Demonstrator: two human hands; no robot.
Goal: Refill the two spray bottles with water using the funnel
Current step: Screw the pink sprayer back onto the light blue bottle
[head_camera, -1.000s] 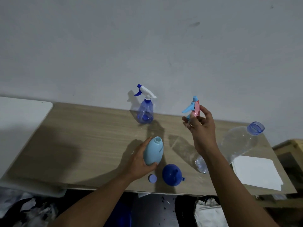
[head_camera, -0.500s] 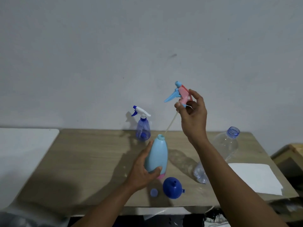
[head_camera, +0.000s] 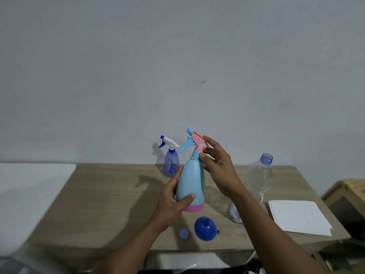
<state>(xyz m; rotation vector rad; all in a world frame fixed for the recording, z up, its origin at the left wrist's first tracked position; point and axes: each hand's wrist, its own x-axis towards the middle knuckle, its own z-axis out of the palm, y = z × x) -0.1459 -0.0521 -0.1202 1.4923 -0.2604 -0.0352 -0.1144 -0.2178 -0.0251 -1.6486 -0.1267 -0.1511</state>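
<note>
Pale-blue spray bottle [head_camera: 190, 184] stands upright at the tabletop [head_camera: 110, 194]. The left hand [head_camera: 173, 198] grips its body to steady it, and the right hand [head_camera: 219, 167] pinches its pink trigger head [head_camera: 198, 144], probably to twist it. The funnel [head_camera: 205, 228] lies just in front, the violet sprayer [head_camera: 171, 163] behind.

Funnel [head_camera: 205, 228] before near spray bottle [head_camera: 190, 182]; cap [head_camera: 184, 233] left of funnel.

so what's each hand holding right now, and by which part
Left hand grips the light blue bottle around its lower body; right hand pinches the pink spray head at the bottle's neck.
</note>
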